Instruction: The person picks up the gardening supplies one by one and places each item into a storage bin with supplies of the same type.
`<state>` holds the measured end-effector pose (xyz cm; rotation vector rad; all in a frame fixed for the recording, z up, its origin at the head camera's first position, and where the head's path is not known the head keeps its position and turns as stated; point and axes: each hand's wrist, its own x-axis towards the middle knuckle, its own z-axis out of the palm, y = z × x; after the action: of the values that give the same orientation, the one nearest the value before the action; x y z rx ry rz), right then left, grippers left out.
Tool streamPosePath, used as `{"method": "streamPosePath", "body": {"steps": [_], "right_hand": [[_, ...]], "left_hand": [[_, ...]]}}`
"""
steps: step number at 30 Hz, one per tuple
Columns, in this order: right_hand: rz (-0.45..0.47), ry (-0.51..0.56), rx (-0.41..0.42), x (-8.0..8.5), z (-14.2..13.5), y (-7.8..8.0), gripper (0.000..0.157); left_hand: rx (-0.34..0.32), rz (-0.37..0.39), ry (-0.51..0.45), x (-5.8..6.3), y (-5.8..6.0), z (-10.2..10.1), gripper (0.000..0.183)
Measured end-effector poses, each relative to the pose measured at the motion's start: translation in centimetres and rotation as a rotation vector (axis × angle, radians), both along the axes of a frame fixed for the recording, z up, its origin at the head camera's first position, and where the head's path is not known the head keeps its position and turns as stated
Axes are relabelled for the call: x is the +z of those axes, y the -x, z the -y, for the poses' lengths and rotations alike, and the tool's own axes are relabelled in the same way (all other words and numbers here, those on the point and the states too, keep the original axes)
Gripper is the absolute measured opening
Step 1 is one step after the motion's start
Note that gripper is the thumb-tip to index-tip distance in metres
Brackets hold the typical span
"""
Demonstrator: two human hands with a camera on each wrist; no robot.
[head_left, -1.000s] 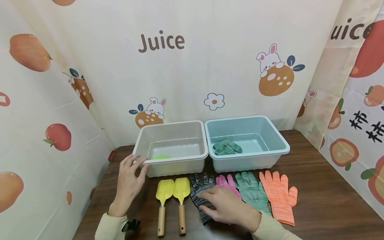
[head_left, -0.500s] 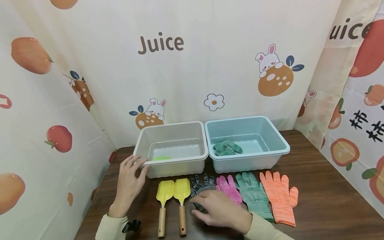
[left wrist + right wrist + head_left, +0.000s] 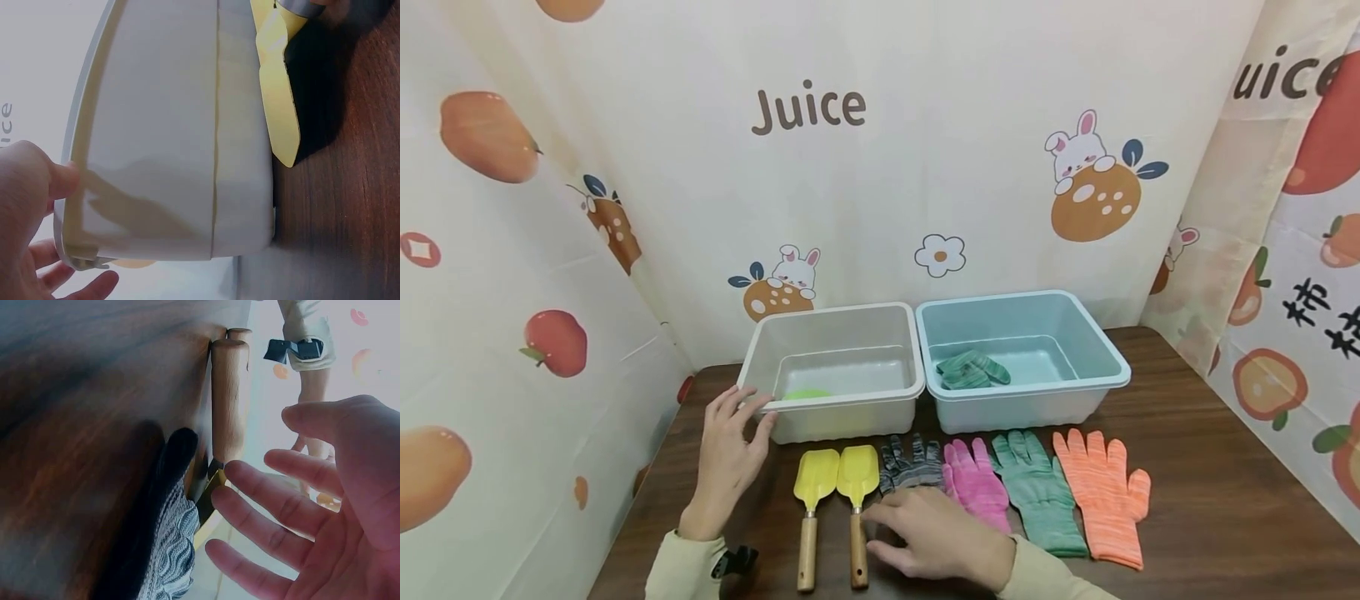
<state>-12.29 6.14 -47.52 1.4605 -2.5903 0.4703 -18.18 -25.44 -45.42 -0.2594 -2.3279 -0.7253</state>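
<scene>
My left hand (image 3: 727, 458) rests at the front left corner of the off-white plastic bin (image 3: 842, 425), fingers loose over its rim; the left wrist view shows fingertips around that corner. My right hand (image 3: 936, 533) hovers with spread fingers over the lower part of a black-grey knit glove (image 3: 912, 468), hiding its cuff. Just left of those fingertips lies one of two yellow hand trowels, its wooden handle (image 3: 858, 550) upright in the head view. The other trowel (image 3: 807, 542) lies beside it. In the right wrist view, nothing is between my right fingers (image 3: 275, 512).
Pink (image 3: 976, 483), green (image 3: 1037, 492) and orange (image 3: 1103, 500) gloves lie in a row to the right. Behind them stands a light blue bin (image 3: 1030, 408) with a green glove (image 3: 972, 369) inside. A lime-green item (image 3: 806, 394) shows inside the off-white bin.
My right hand has moved left from over the black and pink gloves toward the trowel handles, uncovering the pink glove. My left hand stays at the bin's corner.
</scene>
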Motion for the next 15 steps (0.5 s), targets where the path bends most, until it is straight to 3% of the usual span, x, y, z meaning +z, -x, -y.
{"method": "streamPosePath", "body": {"steps": [15], "right_hand": [[0.018,-0.040,0.018,-0.5,1.2,-0.1,0.034]], "left_hand": [[0.005,0.013,0.002,-0.1,0.0,0.0,0.023]]}}
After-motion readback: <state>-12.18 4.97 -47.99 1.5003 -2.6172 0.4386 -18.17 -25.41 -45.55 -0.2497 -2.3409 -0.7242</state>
